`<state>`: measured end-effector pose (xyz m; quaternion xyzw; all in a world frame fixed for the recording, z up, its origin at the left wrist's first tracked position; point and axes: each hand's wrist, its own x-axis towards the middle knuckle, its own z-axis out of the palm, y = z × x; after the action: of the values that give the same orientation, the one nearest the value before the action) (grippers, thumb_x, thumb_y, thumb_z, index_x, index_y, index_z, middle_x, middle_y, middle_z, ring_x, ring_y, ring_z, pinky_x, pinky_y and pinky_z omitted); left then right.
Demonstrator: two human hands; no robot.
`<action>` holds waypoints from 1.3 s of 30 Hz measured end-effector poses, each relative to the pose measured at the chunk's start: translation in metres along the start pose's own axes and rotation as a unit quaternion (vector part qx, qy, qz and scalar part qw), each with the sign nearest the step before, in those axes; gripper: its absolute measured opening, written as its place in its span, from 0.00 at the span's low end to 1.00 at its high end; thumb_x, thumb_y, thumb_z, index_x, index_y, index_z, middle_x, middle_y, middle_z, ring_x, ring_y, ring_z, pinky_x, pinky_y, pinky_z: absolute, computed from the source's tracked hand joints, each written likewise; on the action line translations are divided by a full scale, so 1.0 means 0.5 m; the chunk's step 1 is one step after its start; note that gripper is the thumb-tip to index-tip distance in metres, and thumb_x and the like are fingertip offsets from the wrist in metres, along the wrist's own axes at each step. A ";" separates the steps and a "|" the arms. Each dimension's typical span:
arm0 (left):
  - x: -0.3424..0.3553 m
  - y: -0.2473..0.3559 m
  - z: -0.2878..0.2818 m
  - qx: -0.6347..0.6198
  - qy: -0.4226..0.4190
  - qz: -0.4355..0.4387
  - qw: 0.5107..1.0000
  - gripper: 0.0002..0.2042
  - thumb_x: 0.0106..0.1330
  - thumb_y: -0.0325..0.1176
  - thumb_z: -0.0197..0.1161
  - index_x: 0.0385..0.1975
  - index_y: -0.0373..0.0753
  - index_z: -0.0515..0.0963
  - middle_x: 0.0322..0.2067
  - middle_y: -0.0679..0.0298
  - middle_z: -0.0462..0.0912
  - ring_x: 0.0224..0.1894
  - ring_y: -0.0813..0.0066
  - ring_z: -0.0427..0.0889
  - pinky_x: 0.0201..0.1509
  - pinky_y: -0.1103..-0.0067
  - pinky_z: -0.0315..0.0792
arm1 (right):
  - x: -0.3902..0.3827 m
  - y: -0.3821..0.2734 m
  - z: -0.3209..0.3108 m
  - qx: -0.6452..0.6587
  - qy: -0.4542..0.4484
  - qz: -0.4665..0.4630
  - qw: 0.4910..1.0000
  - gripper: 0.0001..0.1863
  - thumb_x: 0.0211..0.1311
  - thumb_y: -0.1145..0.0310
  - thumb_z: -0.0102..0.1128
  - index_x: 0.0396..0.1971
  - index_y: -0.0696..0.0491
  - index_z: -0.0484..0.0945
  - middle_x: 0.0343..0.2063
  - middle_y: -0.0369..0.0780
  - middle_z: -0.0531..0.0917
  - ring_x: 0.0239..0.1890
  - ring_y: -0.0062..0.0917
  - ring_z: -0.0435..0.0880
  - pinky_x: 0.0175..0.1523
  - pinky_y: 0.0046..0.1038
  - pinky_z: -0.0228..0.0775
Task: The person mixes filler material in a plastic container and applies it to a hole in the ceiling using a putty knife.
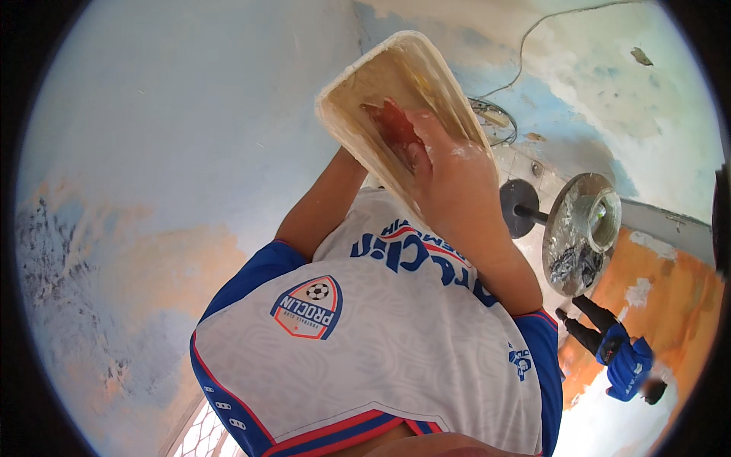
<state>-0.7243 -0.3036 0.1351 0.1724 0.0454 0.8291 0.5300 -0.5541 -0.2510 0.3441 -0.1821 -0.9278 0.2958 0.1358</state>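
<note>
While the right hand [445,164] is gripping its red handle, a plaster-caked float [400,107] is being pressed up toward the pale blue wall [190,99].

Fingers are wrapping tight around the handle at the board's middle; the left hand is hiding behind it, grip unclear. Stiff, light, probably slick with wet plaster. Farther off, a sanding disc tool [575,232] is lying on the tiled floor [525,164].

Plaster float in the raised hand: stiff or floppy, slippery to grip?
The plaster float likely handles stiff: its edges stay straight though it is held up by one handle. The right hand wraps that red handle. Pale residue coats board and fingers, so the grip may be somewhat slick. It probably weighs little.
</note>
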 end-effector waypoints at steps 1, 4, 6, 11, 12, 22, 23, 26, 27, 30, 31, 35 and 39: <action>0.001 0.001 -0.002 -0.007 -0.002 -0.007 1.000 0.39 0.70 0.68 0.48 0.71 0.45 0.65 0.67 0.58 0.72 0.66 0.61 0.73 0.70 0.62 0.70 | 0.000 -0.004 -0.006 0.026 -0.005 0.017 1.000 0.19 0.63 0.76 0.60 0.56 0.53 0.77 0.39 0.52 0.87 0.41 0.50 0.86 0.46 0.45 0.76; 0.001 -0.003 -0.007 -0.032 0.000 -0.035 0.999 0.38 0.70 0.67 0.49 0.71 0.45 0.65 0.66 0.58 0.72 0.66 0.61 0.73 0.69 0.62 0.71 | -0.008 -0.011 -0.023 0.041 0.005 0.017 0.999 0.19 0.63 0.78 0.61 0.55 0.54 0.78 0.38 0.52 0.87 0.40 0.50 0.86 0.46 0.43 0.77; 0.006 -0.010 -0.010 -0.047 0.000 -0.051 0.998 0.38 0.70 0.67 0.49 0.71 0.45 0.65 0.66 0.58 0.73 0.66 0.61 0.74 0.69 0.62 0.71 | -0.012 -0.014 -0.030 0.055 0.016 0.035 0.998 0.20 0.63 0.79 0.60 0.55 0.54 0.78 0.38 0.52 0.86 0.40 0.50 0.86 0.45 0.41 0.77; 0.018 -0.025 -0.010 -0.071 -0.001 -0.078 0.994 0.37 0.70 0.65 0.50 0.71 0.45 0.66 0.66 0.58 0.73 0.65 0.61 0.74 0.69 0.62 0.71 | -0.027 -0.019 -0.055 0.058 0.068 0.057 0.994 0.20 0.63 0.80 0.60 0.56 0.55 0.77 0.35 0.53 0.86 0.37 0.47 0.87 0.41 0.35 0.77; 0.016 -0.029 -0.006 -0.054 -0.005 -0.056 0.997 0.37 0.70 0.65 0.51 0.71 0.45 0.66 0.66 0.58 0.73 0.65 0.62 0.74 0.69 0.62 0.72 | -0.030 -0.013 -0.059 0.075 0.093 0.061 0.991 0.20 0.64 0.80 0.60 0.57 0.56 0.77 0.34 0.51 0.86 0.35 0.40 0.88 0.41 0.32 0.77; -0.005 -0.010 -0.018 0.059 -0.049 0.083 0.994 0.42 0.65 0.72 0.52 0.71 0.47 0.67 0.66 0.58 0.73 0.67 0.59 0.73 0.69 0.60 0.71 | -0.088 -0.005 -0.084 0.190 0.150 0.012 0.970 0.19 0.63 0.82 0.61 0.54 0.61 0.80 0.34 0.44 0.88 0.35 0.19 0.87 0.43 0.22 0.77; -0.007 -0.006 -0.013 0.062 -0.041 0.082 0.994 0.42 0.65 0.72 0.52 0.71 0.47 0.67 0.66 0.58 0.73 0.67 0.59 0.73 0.69 0.60 0.72 | -0.091 -0.007 -0.082 0.191 0.151 0.010 0.970 0.19 0.63 0.82 0.61 0.54 0.61 0.80 0.34 0.44 0.88 0.35 0.19 0.87 0.43 0.22 0.77; -0.013 -0.002 0.002 0.072 -0.029 0.085 0.993 0.42 0.66 0.71 0.53 0.71 0.46 0.67 0.66 0.58 0.73 0.67 0.59 0.73 0.69 0.60 0.72 | -0.088 -0.009 -0.064 0.151 0.114 -0.049 0.981 0.19 0.60 0.83 0.63 0.53 0.61 0.81 0.29 0.48 0.87 0.27 0.31 0.89 0.37 0.26 0.77; -0.015 0.000 0.008 0.075 -0.027 0.086 0.993 0.41 0.66 0.71 0.53 0.71 0.46 0.67 0.66 0.58 0.73 0.66 0.59 0.74 0.69 0.60 0.72 | -0.079 -0.012 -0.057 0.151 0.116 -0.049 0.981 0.19 0.60 0.83 0.63 0.53 0.61 0.81 0.29 0.48 0.87 0.27 0.31 0.89 0.37 0.26 0.77; -0.017 0.004 0.015 0.082 -0.018 0.091 0.992 0.41 0.66 0.71 0.53 0.71 0.46 0.67 0.66 0.58 0.73 0.66 0.59 0.74 0.69 0.60 0.72 | -0.067 -0.021 -0.053 0.074 0.114 -0.063 0.989 0.20 0.61 0.82 0.63 0.54 0.60 0.81 0.32 0.50 0.88 0.29 0.37 0.90 0.37 0.28 0.77; -0.018 0.002 0.013 0.084 -0.014 0.093 0.992 0.41 0.66 0.71 0.53 0.71 0.46 0.67 0.66 0.58 0.73 0.66 0.59 0.74 0.68 0.60 0.72 | -0.068 -0.026 -0.063 0.090 0.092 -0.030 0.991 0.20 0.61 0.81 0.63 0.54 0.59 0.81 0.33 0.51 0.88 0.30 0.40 0.89 0.37 0.29 0.78; -0.018 0.002 0.011 0.090 -0.005 0.097 0.991 0.41 0.66 0.70 0.53 0.71 0.46 0.67 0.66 0.58 0.74 0.66 0.60 0.74 0.68 0.60 0.72 | -0.080 -0.018 -0.064 0.114 0.122 -0.090 0.982 0.20 0.62 0.80 0.62 0.55 0.57 0.81 0.35 0.52 0.87 0.31 0.44 0.89 0.38 0.31 0.78; -0.019 -0.007 0.013 0.092 0.005 0.095 0.991 0.40 0.67 0.69 0.54 0.71 0.46 0.67 0.65 0.58 0.74 0.66 0.60 0.75 0.68 0.60 0.72 | -0.058 -0.018 -0.039 0.042 0.082 -0.093 0.991 0.18 0.63 0.79 0.62 0.54 0.57 0.82 0.35 0.52 0.87 0.31 0.46 0.88 0.38 0.33 0.79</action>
<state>-0.7153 -0.3115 0.1381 0.2200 0.1076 0.8688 0.4303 -0.5233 -0.2603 0.3610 -0.1126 -0.9133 0.3043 0.2463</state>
